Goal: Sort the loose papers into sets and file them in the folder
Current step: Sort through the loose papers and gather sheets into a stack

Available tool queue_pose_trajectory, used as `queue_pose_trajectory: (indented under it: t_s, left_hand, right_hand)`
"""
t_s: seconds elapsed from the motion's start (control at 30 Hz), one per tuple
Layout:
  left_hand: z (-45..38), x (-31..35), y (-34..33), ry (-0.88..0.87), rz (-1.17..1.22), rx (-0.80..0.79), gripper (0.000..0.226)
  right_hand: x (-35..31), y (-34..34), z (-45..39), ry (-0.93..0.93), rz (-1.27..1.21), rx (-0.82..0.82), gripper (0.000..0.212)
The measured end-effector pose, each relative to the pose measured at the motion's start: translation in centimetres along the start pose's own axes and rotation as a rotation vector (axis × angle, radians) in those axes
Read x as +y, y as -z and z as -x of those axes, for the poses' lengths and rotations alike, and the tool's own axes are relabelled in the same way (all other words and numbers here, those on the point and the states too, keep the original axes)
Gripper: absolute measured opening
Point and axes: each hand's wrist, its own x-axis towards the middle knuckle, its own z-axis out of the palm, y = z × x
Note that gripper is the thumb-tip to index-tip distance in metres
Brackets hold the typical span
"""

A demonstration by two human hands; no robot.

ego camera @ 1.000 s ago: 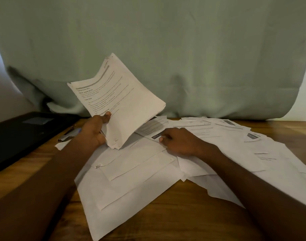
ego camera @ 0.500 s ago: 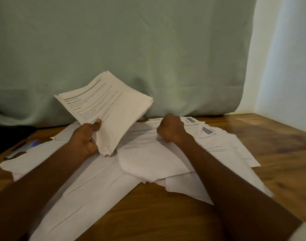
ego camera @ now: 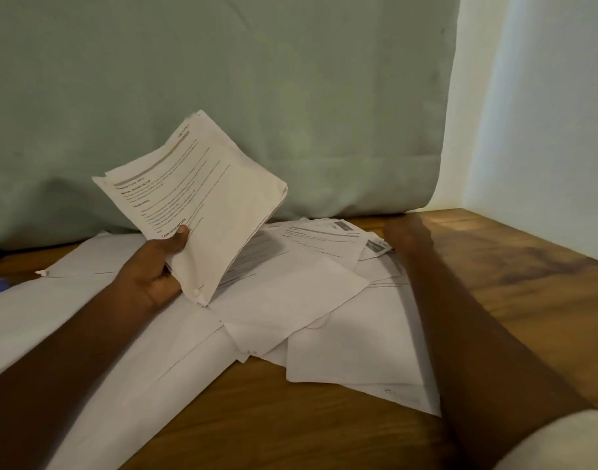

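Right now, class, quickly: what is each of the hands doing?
Left hand: grips a stack of papers.
Right hand: blurred at the far edge of the loose papers; cannot tell.

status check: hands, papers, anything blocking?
Left hand grips a raised stack of printed sheets. Right hand, blurred, at far edge of loose papers spread on the wooden table; grip unclear. No folder in view.

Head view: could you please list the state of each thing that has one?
Stack: lifted and tilted, held by left hand.
Loose papers: spread overlapping on table.
Right hand: blurred, at far edge of papers; grip unclear.
Curtain: hanging to table.
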Motion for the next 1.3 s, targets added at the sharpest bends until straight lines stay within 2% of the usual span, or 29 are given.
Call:
queue_pose_trajectory:
  t_s: [0.1, 0.17, 0.33, 0.43, 0.5, 0.57, 0.67, 0.7, 0.8, 0.93, 1.0, 1.13, 1.3]
  left_hand:
    - [0.3, 0.0, -0.1, -0.014, -0.010, -0.004, 0.036]
    - [0.2, -0.2, -0.3, -0.024, -0.036, -0.034, 0.038]
    - [-0.1, -0.8, -0.7, -0.039, -0.069, -0.055, 0.045]
    - [0.0, -0.7, -0.9, -0.042, -0.063, -0.059, 0.044]
    - [0.1, -0.8, -0.9, -0.041, -0.068, -0.033, 0.043]
    - [0.3, -0.8, -1.1, -0.038, -0.070, -0.004, 0.039]
    - [0.4, -0.8, -1.2, -0.030, -0.073, 0.010, 0.028]
    - [0.3, -0.8, -1.2, -0.031, -0.071, 0.015, 0.026]
    - [-0.1, -0.8, -1.0, -0.066, -0.082, 0.014, 0.032]
    - [-0.4, -0.4, -0.3, -0.144, -0.109, -0.011, 0.046]
    - [-0.3, 0.1, -0.2, -0.228, -0.157, -0.004, 0.048]
    - [0.1, 0.9, -0.6, -0.320, -0.193, -0.013, 0.047]
    - [0.7, 1.6, -0.3, -0.359, -0.186, -0.113, 0.052]
  right_hand:
    - [-0.2, -1.1, 0.1, 0.011, -0.033, -0.068, 0.036]
    - [-0.2, -2.1, -0.6, 0.034, 0.030, -0.123, 0.049]
    - [0.5, -4.1, -2.9, 0.044, 0.073, -0.094, 0.056]
    - [1.4, -6.0, -5.6, 0.076, 0.011, -0.127, 0.075]
    - [0.8, -5.8, -4.3, 0.103, 0.043, -0.135, 0.082]
    - [-0.1, -4.9, -1.4, 0.150, 0.029, -0.139, 0.064]
    - [-0.6, -4.7, -0.2, 0.208, -0.063, -0.056, 0.030]
    - [-0.6, -4.7, -0.4, 0.224, -0.109, -0.031, 0.024]
    - [-0.9, -4.5, -0.7, 0.330, -0.190, 0.053, 0.014]
    - [-1.7, -4.0, 0.5, 0.519, -0.162, 0.222, 0.018]
    - [-2.5, -3.7, 1.1, 0.582, -0.299, 0.272, 0.019]
    - [-5.2, -1.7, 2.8, 0.557, -0.816, 0.226, 0.014]
    - [-8.4, 1.0, 5.6, 0.547, -1.100, 0.273, 0.021]
